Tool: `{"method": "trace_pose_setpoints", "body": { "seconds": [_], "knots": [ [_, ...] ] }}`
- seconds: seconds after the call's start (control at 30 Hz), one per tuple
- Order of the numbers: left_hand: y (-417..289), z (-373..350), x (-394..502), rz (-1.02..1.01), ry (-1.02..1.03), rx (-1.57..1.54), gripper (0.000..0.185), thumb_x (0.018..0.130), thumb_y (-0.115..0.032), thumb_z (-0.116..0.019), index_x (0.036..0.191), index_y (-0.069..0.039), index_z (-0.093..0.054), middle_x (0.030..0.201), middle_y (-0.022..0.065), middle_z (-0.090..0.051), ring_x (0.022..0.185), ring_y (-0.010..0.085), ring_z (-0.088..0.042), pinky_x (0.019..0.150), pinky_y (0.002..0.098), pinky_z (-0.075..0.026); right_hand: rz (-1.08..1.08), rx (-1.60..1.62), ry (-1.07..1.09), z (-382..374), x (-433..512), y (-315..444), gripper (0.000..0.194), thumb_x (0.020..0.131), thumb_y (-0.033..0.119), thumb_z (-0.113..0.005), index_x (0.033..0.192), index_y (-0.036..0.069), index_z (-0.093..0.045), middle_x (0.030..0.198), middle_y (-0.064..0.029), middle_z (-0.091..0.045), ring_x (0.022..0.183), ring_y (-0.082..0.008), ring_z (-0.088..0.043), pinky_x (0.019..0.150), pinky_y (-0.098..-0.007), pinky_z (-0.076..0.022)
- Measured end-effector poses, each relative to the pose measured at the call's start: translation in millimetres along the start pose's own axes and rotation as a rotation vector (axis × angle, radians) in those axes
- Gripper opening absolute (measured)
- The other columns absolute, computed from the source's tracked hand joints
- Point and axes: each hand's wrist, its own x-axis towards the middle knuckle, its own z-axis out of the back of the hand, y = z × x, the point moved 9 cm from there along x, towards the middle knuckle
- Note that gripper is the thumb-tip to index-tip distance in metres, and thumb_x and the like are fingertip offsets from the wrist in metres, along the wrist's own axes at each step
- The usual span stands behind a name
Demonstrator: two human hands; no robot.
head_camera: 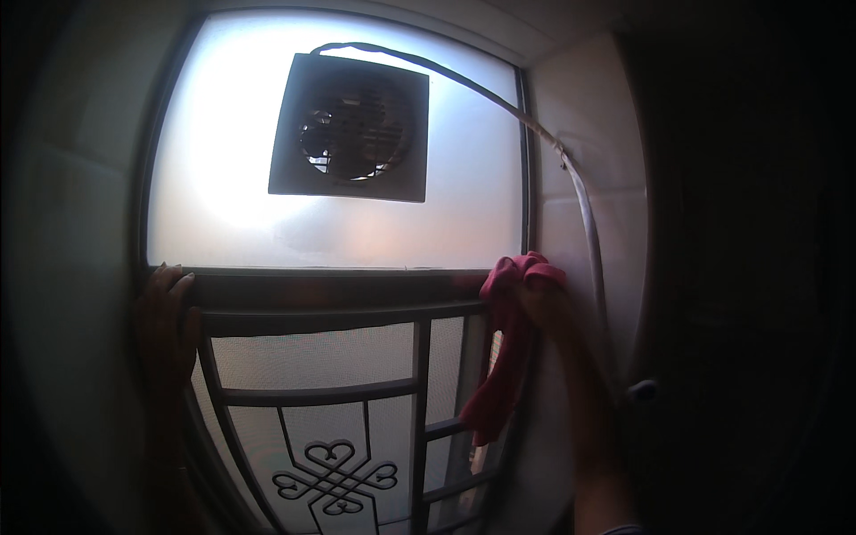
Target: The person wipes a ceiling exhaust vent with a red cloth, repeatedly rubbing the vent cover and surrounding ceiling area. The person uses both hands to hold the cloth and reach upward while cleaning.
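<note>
My right hand (543, 302) grips a pink cloth (498, 381) against the right end of the window's dark middle rail (334, 291). The cloth's loose end hangs down in front of the lower window. At the rail's left end, the fingers of my left hand (168, 301) rest on the frame, slightly apart and with nothing seen in them. Above the rail is a frosted glass pane (214, 167), lit from behind. A square exhaust fan (284, 134) with a round grille is mounted in this pane.
A cable (455, 75) runs from the fan to the tiled right wall (568, 194) and down it. Below the rail are an insect screen (307, 354) and metal bars with a heart-scroll ornament (334, 478). Tiled wall (87, 221) also flanks the left side. The far right is very dark.
</note>
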Motion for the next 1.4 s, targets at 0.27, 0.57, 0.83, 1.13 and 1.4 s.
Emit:
{"method": "trace_pose_setpoints", "body": {
  "seconds": [0.27, 0.57, 0.83, 1.13, 1.4],
  "knots": [
    [-0.3, 1.5, 4.2, 0.007, 0.058, 0.012, 0.038, 0.095, -0.015, -0.058, 0.132, -0.007, -0.058, 0.140, 0.0139, -0.055, 0.139, 0.0321, -0.045, 0.117, 0.0496, -0.032, -0.065, -0.054, -0.114, 3.0, 6.0, 21.6, 0.038, 0.096, 0.043, -0.059, 0.097, 0.005, -0.068, 0.097, -0.0192, -0.069, 0.096, -0.0370, -0.066, 0.088, -0.0439, -0.0520],
    [-5.1, 0.4, 6.5, 0.002, 0.015, -0.005, 0.037, 0.094, -0.010, -0.059, 0.130, -0.005, -0.059, 0.138, 0.0148, -0.056, 0.137, 0.0330, -0.047, 0.116, 0.0487, -0.035, 0.255, -0.280, -0.236, -24.2, -6.6, 101.3, 0.027, 0.094, 0.035, -0.064, 0.086, 0.010, -0.064, 0.081, -0.0139, -0.063, 0.076, -0.0299, -0.065, 0.059, -0.0472, -0.0528],
    [4.5, -1.2, 4.2, -0.009, 0.006, -0.007, 0.034, 0.092, -0.005, -0.058, 0.126, -0.001, -0.061, 0.137, 0.0167, -0.057, 0.134, 0.0350, -0.050, 0.114, 0.0458, -0.039, 0.374, 0.261, -0.062, -48.8, -8.2, 165.6, 0.014, 0.081, 0.010, -0.068, 0.080, 0.007, -0.055, 0.079, -0.0080, -0.057, 0.073, -0.0232, -0.059, 0.062, -0.0405, -0.0489],
    [0.1, 12.6, 4.5, -0.070, -0.024, -0.031, 0.035, 0.090, -0.003, -0.058, 0.125, -0.001, -0.062, 0.135, 0.0170, -0.059, 0.133, 0.0352, -0.052, 0.113, 0.0484, -0.039, 0.475, -0.806, -0.481, -35.6, -7.4, 40.8, 0.013, 0.093, 0.026, -0.062, 0.086, 0.016, -0.069, 0.076, -0.0072, -0.064, 0.070, -0.0226, -0.066, 0.063, -0.0381, -0.0548],
    [-18.3, 17.8, 15.0, -0.026, -0.009, -0.052, 0.041, 0.083, 0.004, -0.063, 0.123, -0.003, -0.064, 0.132, 0.0153, -0.061, 0.131, 0.0344, -0.053, 0.112, 0.0474, -0.042, 0.238, 0.019, -0.223, -16.1, -7.2, 70.9, 0.026, 0.093, 0.033, -0.070, 0.091, 0.008, -0.063, 0.084, -0.0115, -0.062, 0.081, -0.0289, -0.066, 0.071, -0.0404, -0.0545]
  ]
}}
